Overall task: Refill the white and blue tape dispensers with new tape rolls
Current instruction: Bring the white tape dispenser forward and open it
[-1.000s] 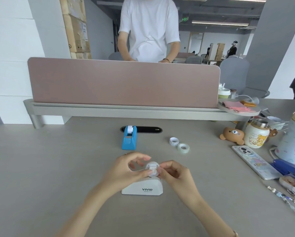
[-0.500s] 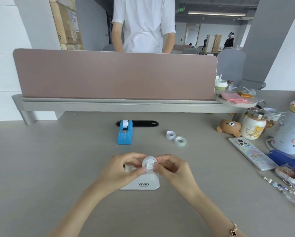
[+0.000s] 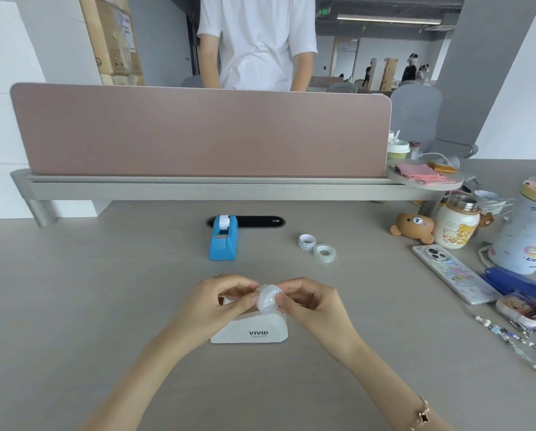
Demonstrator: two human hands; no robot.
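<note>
The white tape spool (image 3: 268, 298), a small round hub, is held just above the rear of the white dispenser (image 3: 251, 329), which stands on the desk (image 3: 105, 306) close in front of the person. The left hand (image 3: 220, 301) pinches the spool's near face with thumb and curled fingers (image 3: 244, 301), and the right hand (image 3: 310, 303) pinches its far side with fingers curled in the same way; whether a roll of tape sits on the hub cannot be told. By the look of it the step in hand is working the spool of the white dispenser, out of its cradle. The next move probably calls for a fresh roll: 2 rolls lie well apart from the hands, a white printed roll (image 3: 306, 241) and a clear roll (image 3: 324, 253) touching or just beside each other. One must be slid over the hub and the hub seated back in the cradle slots with the tape end led to the cutter. The blue dispenser (image 3: 223, 241) stands farther back near the cable slot (image 3: 260, 221), with a roll showing in it, its turn apparently yet to come.
</note>
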